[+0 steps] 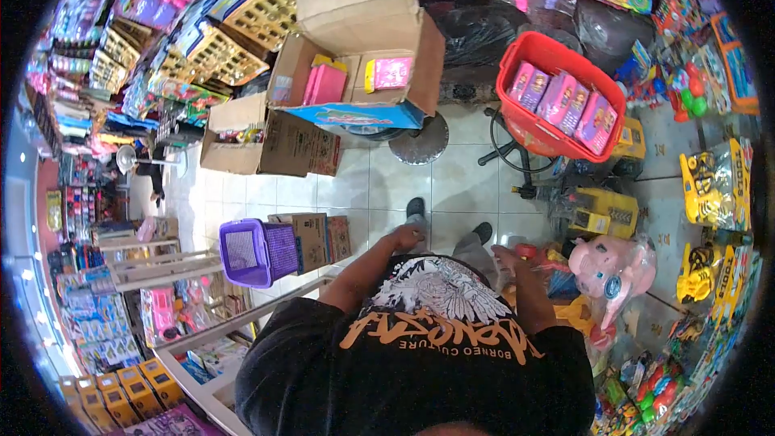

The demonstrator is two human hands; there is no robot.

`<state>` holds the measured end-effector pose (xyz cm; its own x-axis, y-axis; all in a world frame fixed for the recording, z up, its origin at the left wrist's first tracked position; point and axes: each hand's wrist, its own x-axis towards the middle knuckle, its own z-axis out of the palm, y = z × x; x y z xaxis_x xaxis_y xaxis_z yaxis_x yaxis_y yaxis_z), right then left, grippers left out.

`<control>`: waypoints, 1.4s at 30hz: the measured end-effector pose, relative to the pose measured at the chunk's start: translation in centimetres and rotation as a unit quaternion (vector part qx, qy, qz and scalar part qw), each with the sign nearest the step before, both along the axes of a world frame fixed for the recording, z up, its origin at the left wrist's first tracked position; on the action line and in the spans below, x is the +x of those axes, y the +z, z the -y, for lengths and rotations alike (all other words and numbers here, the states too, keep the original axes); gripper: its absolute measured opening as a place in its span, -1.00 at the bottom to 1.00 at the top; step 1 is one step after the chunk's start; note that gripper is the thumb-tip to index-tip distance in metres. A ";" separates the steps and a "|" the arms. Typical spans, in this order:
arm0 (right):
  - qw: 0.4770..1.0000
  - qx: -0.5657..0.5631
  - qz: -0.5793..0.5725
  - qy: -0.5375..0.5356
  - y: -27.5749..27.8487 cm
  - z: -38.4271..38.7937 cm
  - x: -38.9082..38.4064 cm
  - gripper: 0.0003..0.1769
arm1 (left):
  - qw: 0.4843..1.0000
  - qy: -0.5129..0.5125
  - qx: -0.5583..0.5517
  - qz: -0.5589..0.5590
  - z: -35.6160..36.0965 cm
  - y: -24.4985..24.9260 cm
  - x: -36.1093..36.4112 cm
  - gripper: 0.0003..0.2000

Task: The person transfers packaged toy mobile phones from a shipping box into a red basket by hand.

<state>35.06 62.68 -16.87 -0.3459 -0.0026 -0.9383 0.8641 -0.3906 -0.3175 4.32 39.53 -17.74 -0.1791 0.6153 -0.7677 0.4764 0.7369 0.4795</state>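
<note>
My left hand (408, 237) hangs in front of my body, above the tiled floor near my shoe; its fingers are too small to read. On the other side, my right hand (507, 257) is low beside my leg, its fingers apart and nothing in it, close to some red and yellow toys. Ahead stands an open cardboard box (355, 5) with pink packages (326, 83) inside. To its right, a red basket (517, 119) holds several pink and purple boxes (563, 99). Neither hand touches the box or the basket.
A purple basket (258, 252) stands at the left beside cardboard boxes (310, 242). Another open carton (282, 142) lies behind it. A pink plush toy (611, 268) in plastic is at the right. Shelves of packaged toys surround the tiled floor (359, 230). A person (153, 169) is far left.
</note>
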 end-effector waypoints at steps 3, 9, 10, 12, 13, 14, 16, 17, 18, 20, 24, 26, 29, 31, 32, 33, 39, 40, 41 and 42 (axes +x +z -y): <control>0.995 -0.040 -0.077 -0.048 -5.2 -1.0 0.0 -0.28 | 0.999 -0.033 0.023 -0.016 2.8 -4.2 -2.8 -0.42; 0.999 0.048 0.003 -0.021 -0.7 0.6 -8.0 -0.32 | 0.996 0.012 0.079 0.031 3.1 -2.8 -9.0 -0.44; 0.998 0.057 0.008 -0.029 -0.2 1.9 -9.4 -0.32 | 0.995 0.004 0.088 0.036 3.6 -4.5 -10.7 -0.44; 0.998 0.063 -0.025 0.002 -0.2 4.3 -12.3 -0.39 | 0.978 -0.046 0.181 0.095 4.6 -8.1 -14.3 -0.44; 0.986 0.069 -0.141 0.055 -0.1 5.4 -13.8 -0.43 | 0.980 0.001 0.167 0.113 4.9 -6.1 -15.5 -0.43; 0.958 0.071 -0.253 0.111 -0.2 6.6 -15.4 -0.47 | 0.979 0.050 0.150 0.131 5.0 -3.1 -17.0 -0.41; 0.904 0.217 -0.324 0.178 -2.9 9.6 -18.1 -0.52 | 0.969 0.021 0.219 0.110 5.2 -0.9 -20.3 -0.38; 0.905 0.217 -0.319 0.178 -3.5 10.0 -19.7 -0.52 | 0.969 0.020 0.219 0.115 4.6 2.3 -21.0 -0.38; 0.908 0.235 -0.278 0.208 -4.1 9.8 -22.0 -0.51 | 0.975 0.115 0.128 0.143 3.7 7.1 -21.5 -0.46; 0.910 0.254 -0.234 0.230 -2.8 9.6 -26.2 -0.48 | 0.965 0.198 0.032 0.166 3.1 12.5 -22.5 -0.54; 0.953 0.185 -0.208 0.117 8.3 8.0 -33.3 -0.43 | 0.940 0.166 0.118 0.273 2.2 17.7 -25.3 -0.47; 0.933 0.169 -0.282 0.145 13.7 7.1 -36.2 -0.50 | 0.898 0.122 0.245 0.343 1.4 21.2 -26.6 -0.60; 0.905 0.053 -0.414 0.083 24.3 5.6 -40.9 -0.58 | 0.878 0.097 0.325 0.336 -0.1 27.1 -30.0 -0.70; 0.885 0.036 -0.458 0.076 28.2 3.8 -43.8 -0.59 | 0.867 0.118 0.367 0.316 -1.5 29.5 -33.0 -0.69; 0.860 0.019 -0.506 0.062 29.5 3.2 -45.4 -0.59 | 0.857 0.133 0.404 0.292 -1.9 30.1 -34.4 -0.68; 0.867 0.054 -0.493 0.057 30.8 2.5 -47.0 -0.58 | 0.859 0.145 0.404 0.280 -2.6 30.4 -35.8 -0.68; 0.927 0.160 -0.339 -0.028 27.0 -2.0 -59.6 -0.48 | 0.828 0.347 0.433 0.074 -9.1 28.4 -43.0 -0.60; 0.942 0.155 -0.298 -0.005 24.6 -2.3 -61.6 -0.41 | 0.845 0.351 0.402 0.039 -10.1 27.3 -44.1 -0.58; 0.954 0.152 -0.257 0.019 23.3 -2.4 -63.2 -0.33 | 0.859 0.353 0.370 0.005 -11.1 25.9 -45.4 -0.56; 0.953 0.150 -0.261 0.024 23.2 -2.1 -64.3 -0.33 | 0.857 0.357 0.371 -0.001 -11.6 22.6 -47.4 -0.56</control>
<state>-29.24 64.76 6.38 -0.7728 0.2112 -0.5985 0.5717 -0.1780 -0.8009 -43.06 51.13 4.89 -0.7138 0.6678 -0.2111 0.0329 0.3331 0.9423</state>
